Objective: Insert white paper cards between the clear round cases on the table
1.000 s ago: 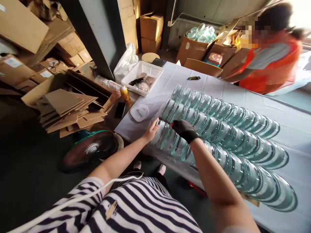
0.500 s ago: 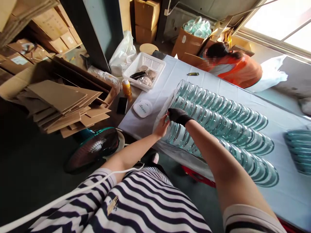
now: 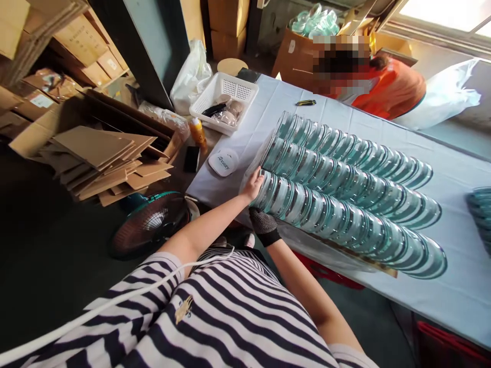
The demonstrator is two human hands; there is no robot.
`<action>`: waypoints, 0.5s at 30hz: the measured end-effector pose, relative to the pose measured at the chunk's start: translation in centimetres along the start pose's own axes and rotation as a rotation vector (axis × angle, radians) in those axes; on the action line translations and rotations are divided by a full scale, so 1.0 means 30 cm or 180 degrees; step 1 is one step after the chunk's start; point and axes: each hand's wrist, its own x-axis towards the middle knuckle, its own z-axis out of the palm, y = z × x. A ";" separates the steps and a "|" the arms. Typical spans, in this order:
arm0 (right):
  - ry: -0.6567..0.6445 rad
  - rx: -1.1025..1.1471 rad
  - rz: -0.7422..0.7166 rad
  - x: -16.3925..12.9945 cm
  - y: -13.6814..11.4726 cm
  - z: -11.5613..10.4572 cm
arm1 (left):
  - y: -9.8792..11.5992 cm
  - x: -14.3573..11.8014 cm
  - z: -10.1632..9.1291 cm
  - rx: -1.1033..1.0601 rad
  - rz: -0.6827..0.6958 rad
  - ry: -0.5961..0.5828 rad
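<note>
The right hand (image 3: 264, 225) had dropped to the near row's (image 3: 337, 217) low side.
Moments before, it was atop that glass row's left end; its grip could not be told. The left hand (image 3: 253, 185) lay unclenched against the same end. The row ran along the table's (image 3: 464, 271) near edge, seemingly steadied by both hands.

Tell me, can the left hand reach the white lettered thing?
Probably yes: the left hand, at the end of the nearest glass row, looks close to the white lettered thing, and nothing seems to stand between them.
</note>
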 end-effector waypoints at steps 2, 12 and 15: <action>0.0156 0.0041 0.0034 -0.004 0.061 -0.082 | 0.027 -0.031 -0.014 0.0516 0.0504 0.0142; -0.0366 -0.0483 0.0114 0.348 0.347 -0.452 | 0.112 -0.096 -0.023 0.1786 0.1703 -0.0460; -0.0467 -0.0538 -0.0129 0.342 0.333 -0.469 | 0.111 -0.087 -0.027 0.1802 0.1724 -0.0502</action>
